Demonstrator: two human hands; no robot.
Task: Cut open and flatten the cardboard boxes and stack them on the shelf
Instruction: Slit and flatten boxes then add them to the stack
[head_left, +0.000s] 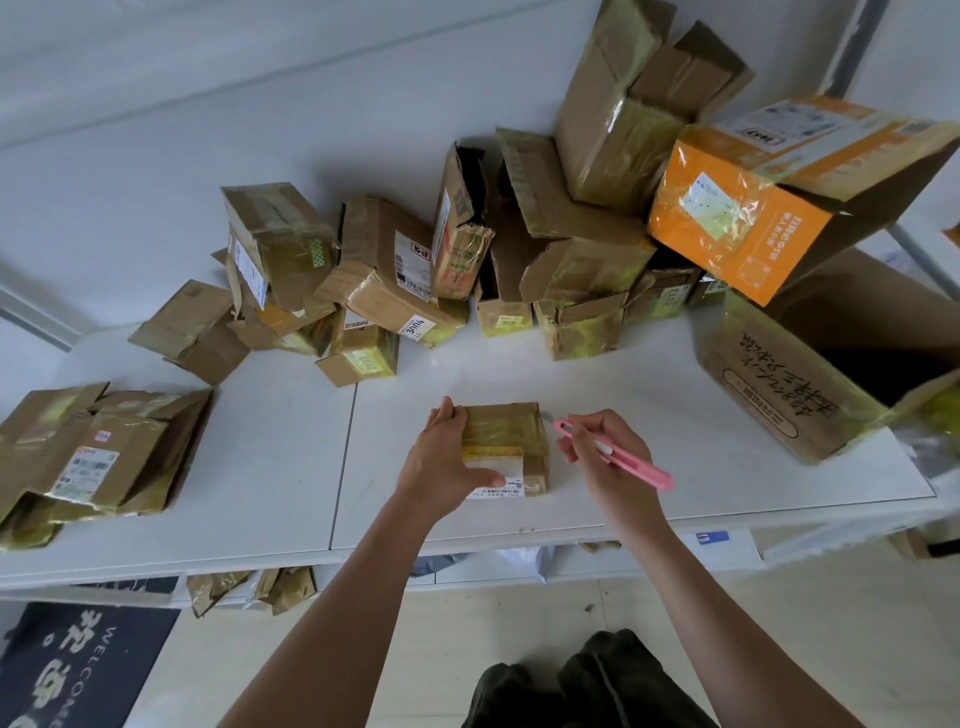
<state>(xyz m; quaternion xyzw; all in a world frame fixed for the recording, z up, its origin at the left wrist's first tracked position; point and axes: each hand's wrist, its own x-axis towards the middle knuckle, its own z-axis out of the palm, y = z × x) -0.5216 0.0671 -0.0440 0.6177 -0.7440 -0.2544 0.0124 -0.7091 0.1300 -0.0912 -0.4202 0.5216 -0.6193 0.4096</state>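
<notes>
My left hand (447, 462) clamps the small box (511, 441) flat on the tabletop (675, 410), fingers curled over its far left corner, thumb on the near label. My right hand (605, 457) grips the pink cutter (613, 453); its tip sits just beside the box's far right corner. The box's taped seam seems to run near to far, so I judge the cut should come toward me.

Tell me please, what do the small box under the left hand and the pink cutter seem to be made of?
The small box looks like brown cardboard, mostly wrapped in glossy yellowish clear tape that reflects light, with a white paper label at its near end. The pink cutter in the right hand seems to be smooth matte plastic; its small grey tip is probably a metal blade, but it is too small to confirm.
</notes>
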